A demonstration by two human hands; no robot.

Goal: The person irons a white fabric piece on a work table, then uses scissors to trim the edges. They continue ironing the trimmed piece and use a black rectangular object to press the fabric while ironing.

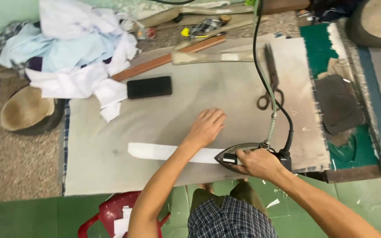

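view: head | looks: steeply down over tabletop (pixel 164 114) | range: near, arm's length | shared views: single camera only

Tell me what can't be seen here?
Head view only:
- Iron: handle covered by the right hand.
- White fabric strip: part hidden under the left hand, forearm and iron.
- Red chair: cut off by the bottom edge.
- Cloth pile: single pieces indistinguishable.
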